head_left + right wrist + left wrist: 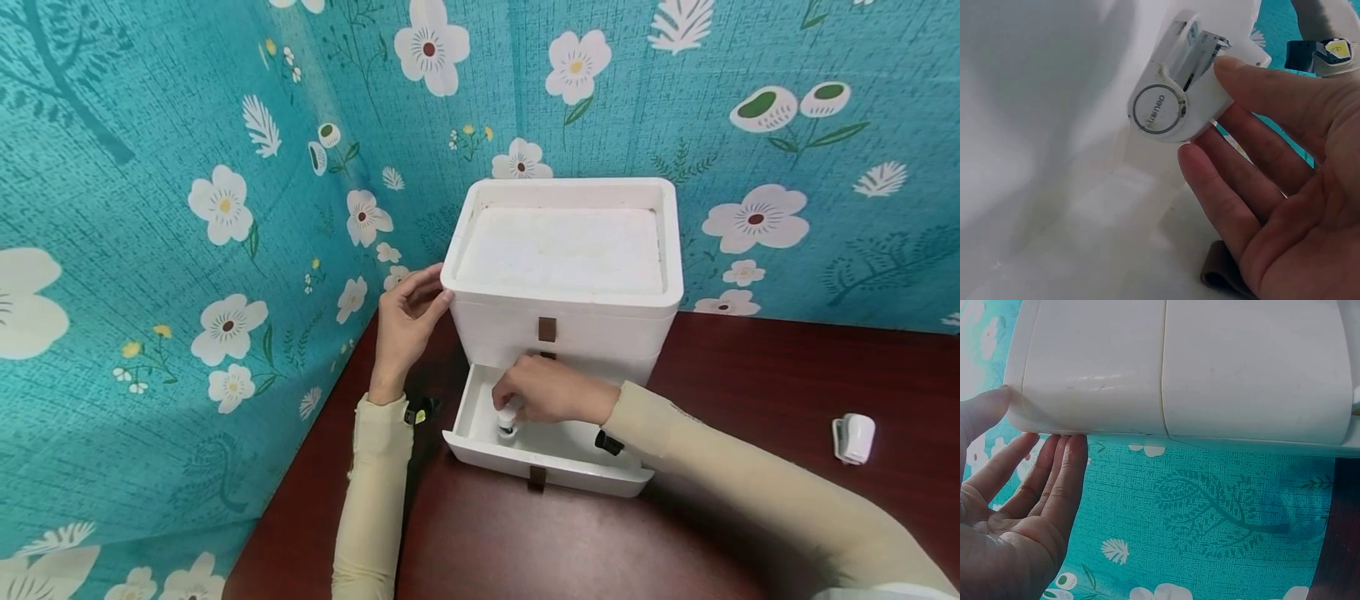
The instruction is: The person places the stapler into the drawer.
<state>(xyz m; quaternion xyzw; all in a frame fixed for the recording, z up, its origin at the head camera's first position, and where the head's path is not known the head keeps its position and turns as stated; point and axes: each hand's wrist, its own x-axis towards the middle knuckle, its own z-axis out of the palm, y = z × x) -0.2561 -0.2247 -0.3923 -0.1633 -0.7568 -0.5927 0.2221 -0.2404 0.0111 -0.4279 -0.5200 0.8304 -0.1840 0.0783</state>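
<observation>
The right hand (551, 390) reaches into the pulled-out lower drawer (480, 454) of a white drawer unit. Its thumb and fingers pinch a small white stapler (1175, 87) with a round "deli" end and a metal strip, near the drawer's left part. In the head view only the lower end of the stapler (507, 422) shows below the fingers. The left hand (407, 321) rests against the upper left side of the drawer unit (562, 298). In the left wrist view, its fairly straight fingers (1063, 478) touch one edge of the panel and the thumb another.
A small white object (853, 438) lies on the dark red table (757, 358) to the right. Brown pull tabs (547, 329) mark the drawer fronts. Teal floral cloth (300, 208) hangs behind and to the left, close to the unit.
</observation>
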